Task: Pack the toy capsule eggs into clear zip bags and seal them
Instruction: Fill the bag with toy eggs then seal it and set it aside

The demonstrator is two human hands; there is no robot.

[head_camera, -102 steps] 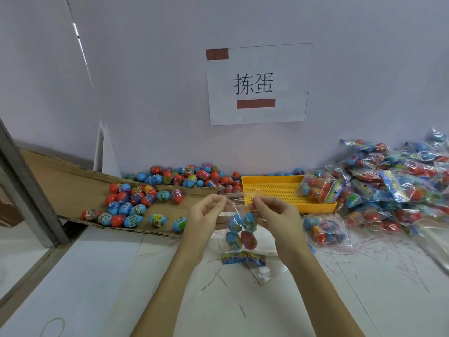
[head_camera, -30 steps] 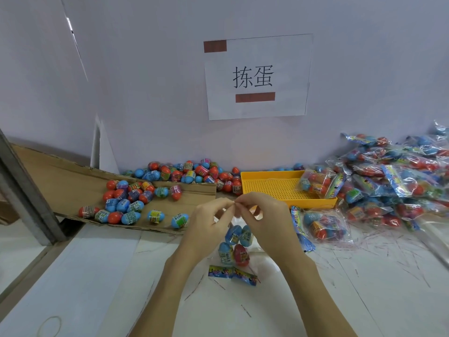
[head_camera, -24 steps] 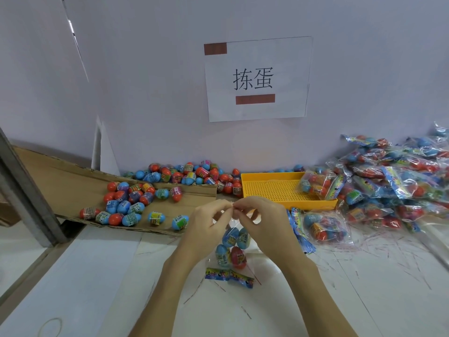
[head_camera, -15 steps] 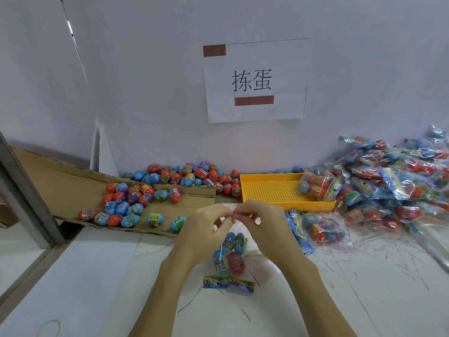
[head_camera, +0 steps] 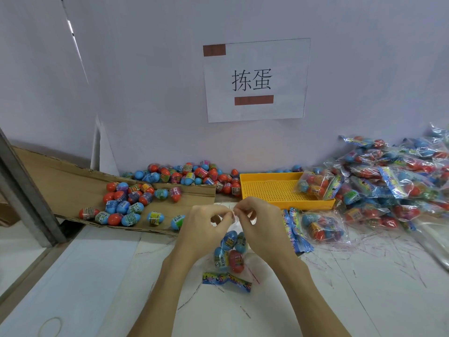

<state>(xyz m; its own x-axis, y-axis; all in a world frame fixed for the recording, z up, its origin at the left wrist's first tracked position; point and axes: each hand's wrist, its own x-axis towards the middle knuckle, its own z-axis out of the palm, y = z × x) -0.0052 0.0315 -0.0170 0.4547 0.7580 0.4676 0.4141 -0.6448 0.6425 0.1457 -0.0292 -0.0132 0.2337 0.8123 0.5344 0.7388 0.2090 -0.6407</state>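
Observation:
A clear zip bag [head_camera: 229, 256] hangs above the white table with several blue and red capsule eggs inside and a printed blue strip at its bottom. My left hand [head_camera: 204, 229] and my right hand [head_camera: 260, 224] pinch the bag's top edge, fingertips almost touching at the middle. Loose capsule eggs [head_camera: 126, 203] lie on a cardboard sheet [head_camera: 60, 181] to the left and more are heaped against the wall [head_camera: 194, 175].
A yellow perforated tray [head_camera: 274, 190] sits behind my hands with one filled bag [head_camera: 314, 184] on its right end. A pile of filled bags [head_camera: 393, 176] covers the right side. A stack of flat bags [head_camera: 295, 229] and another filled bag [head_camera: 323, 227] lie right of my right hand.
My hands, spread apart along the bag's top 3.4 s ago, have come together at its middle. In the last second they barely moved; the bag hangs slightly lower.

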